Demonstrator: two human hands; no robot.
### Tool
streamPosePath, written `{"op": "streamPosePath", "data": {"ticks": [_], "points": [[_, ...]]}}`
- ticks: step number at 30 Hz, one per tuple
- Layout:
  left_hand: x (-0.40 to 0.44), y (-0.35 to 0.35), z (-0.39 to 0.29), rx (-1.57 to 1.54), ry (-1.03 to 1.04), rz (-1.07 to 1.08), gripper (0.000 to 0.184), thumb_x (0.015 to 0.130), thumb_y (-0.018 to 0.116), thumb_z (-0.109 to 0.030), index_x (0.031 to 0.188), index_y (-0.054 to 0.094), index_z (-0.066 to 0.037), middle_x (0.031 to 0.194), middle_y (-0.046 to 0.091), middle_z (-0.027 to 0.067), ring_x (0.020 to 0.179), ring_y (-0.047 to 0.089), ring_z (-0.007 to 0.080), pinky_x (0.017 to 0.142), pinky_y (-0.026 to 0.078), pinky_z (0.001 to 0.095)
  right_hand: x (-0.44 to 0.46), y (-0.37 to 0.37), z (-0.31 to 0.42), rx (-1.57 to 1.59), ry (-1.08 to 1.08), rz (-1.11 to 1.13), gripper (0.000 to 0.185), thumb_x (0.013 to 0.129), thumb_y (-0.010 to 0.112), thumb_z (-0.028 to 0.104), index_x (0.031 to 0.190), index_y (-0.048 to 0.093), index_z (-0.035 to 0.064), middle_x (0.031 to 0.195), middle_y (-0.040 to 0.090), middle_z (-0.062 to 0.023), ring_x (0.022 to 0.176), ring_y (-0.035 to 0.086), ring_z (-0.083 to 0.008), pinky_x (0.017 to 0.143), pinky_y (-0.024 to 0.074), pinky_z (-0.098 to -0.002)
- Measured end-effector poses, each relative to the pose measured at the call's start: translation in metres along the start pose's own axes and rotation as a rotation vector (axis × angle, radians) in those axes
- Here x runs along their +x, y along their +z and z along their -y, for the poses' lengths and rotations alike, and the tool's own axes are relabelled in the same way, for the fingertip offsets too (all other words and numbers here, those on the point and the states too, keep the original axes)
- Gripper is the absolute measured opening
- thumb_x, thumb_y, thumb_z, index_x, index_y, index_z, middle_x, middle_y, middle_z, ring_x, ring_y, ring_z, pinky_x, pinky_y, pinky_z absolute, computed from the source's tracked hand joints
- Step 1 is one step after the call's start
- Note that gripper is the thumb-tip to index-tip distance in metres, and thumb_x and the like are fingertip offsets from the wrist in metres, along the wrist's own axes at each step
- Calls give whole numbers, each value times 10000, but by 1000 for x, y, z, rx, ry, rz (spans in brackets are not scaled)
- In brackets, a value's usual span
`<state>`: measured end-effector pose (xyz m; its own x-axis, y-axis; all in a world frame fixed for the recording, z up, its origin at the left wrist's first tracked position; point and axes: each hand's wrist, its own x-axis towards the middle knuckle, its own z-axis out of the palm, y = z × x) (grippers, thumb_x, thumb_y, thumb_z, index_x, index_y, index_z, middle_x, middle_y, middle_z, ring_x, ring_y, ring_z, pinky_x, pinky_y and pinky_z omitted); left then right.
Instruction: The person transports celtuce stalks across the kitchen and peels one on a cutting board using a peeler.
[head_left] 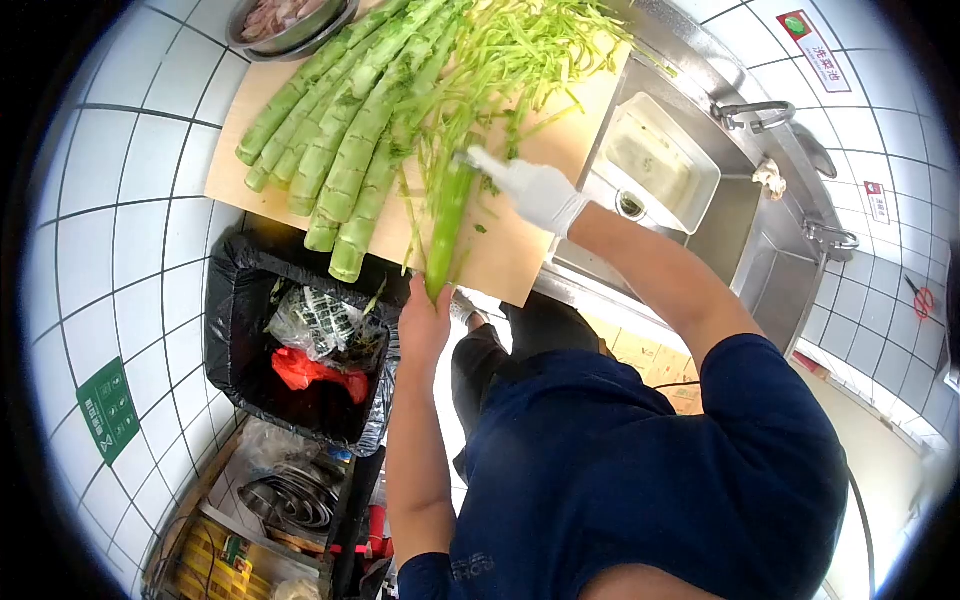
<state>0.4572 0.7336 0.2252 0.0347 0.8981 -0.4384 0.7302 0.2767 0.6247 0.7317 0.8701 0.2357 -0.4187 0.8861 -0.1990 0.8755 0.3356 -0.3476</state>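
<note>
My bare left hand (428, 318) is closed around the lower end of a partly peeled celtuce stem (455, 215), which lies over the near edge of a tan cutting board (510, 265). My right hand (537, 190), in a white glove, is closed on a peeler (464, 156) at the stem's upper part; most of the tool is hidden by the fingers. Left of it, several thick unpeeled celtuce stems (345, 170) lie side by side. A heap of pale green peelings (540, 55) covers the board's far right part.
A steel sink (735, 215) with a white basin (655, 160) and faucets (755, 115) is at the right. Below the board's left edge stands a black-lined bin (235, 330) holding plastic and a red bag. A metal bowl (285, 25) of meat sits at the back left.
</note>
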Motion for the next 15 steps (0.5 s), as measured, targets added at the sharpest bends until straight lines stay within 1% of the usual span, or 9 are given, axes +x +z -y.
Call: {"op": "streamPosePath", "data": {"ticks": [3, 5, 7, 8, 11, 13, 14, 15], "points": [[0, -2, 3, 16, -50, 58, 426, 1015, 625, -321, 1244, 511, 20, 988, 682, 358, 918, 656, 553, 808, 517, 588, -15, -3, 23, -8, -223, 208, 634, 1033, 498, 141, 1625, 305, 260, 904, 645, -172, 717, 676, -341, 597, 544, -454], [-6, -5, 4, 15, -69, 85, 381, 1023, 612, -310, 1200, 529, 17, 971, 681, 358, 918, 649, 558, 805, 511, 594, -1, 9, 3, 404, 236, 122, 658, 1024, 503, 125, 1628, 305, 297, 906, 647, -175, 717, 676, -337, 598, 544, -449], [-12, -10, -2, -53, -57, 78, 361, 1025, 608, -308, 1158, 543, 21, 958, 678, 359, 915, 649, 557, 799, 504, 600, 30, 2, -62, 334, 356, -70, 696, 1012, 511, 107, 1633, 297, 339, 882, 643, -167, 700, 669, -331, 598, 541, -441], [-16, -15, -3, -80, -49, 79, 353, 1027, 605, -307, 1137, 550, 23, 952, 676, 359, 913, 649, 557, 797, 500, 604, 39, -11, -103, 61, 243, -218, 722, 1004, 517, 98, 1636, 289, 363, 857, 638, -157, 683, 662, -326, 596, 537, -436], [-18, -7, 9, -77, -46, 66, 335, 1023, 623, -294, 1159, 583, 9, 963, 691, 328, 924, 664, 534, 774, 523, 555, 26, -39, -81, -118, 172, 63, 773, 988, 414, 10, 1666, 212, 323, 1057, 696, -212, 864, 719, -353, 720, 592, -416], [-26, -4, 10, -48, -50, 88, 323, 1027, 617, -300, 1139, 589, 1, 891, 697, 286, 821, 691, 471, 707, 540, 520, -1, -5, -57, 5, 32, -41, 806, 966, 451, -1, 1644, 251, 388, 874, 645, -154, 705, 669, -323, 624, 548, -419], [-19, -5, 9, -35, -39, 77, 317, 1029, 613, -303, 1129, 592, -3, 855, 700, 264, 770, 704, 439, 674, 548, 502, -1, 4, -47, 55, -51, -112, 825, 955, 470, -6, 1633, 271, 420, 783, 619, -125, 626, 644, -308, 576, 526, -420], [-16, -4, 12, -67, -46, 90, 315, 1032, 610, -306, 1120, 591, -4, 812, 684, 228, 712, 693, 384, 630, 544, 472, -4, 1, -30, 73, -76, -58, 844, 945, 464, -21, 1633, 265, 427, 781, 614, -128, 625, 643, -308, 575, 525, -419]]}}
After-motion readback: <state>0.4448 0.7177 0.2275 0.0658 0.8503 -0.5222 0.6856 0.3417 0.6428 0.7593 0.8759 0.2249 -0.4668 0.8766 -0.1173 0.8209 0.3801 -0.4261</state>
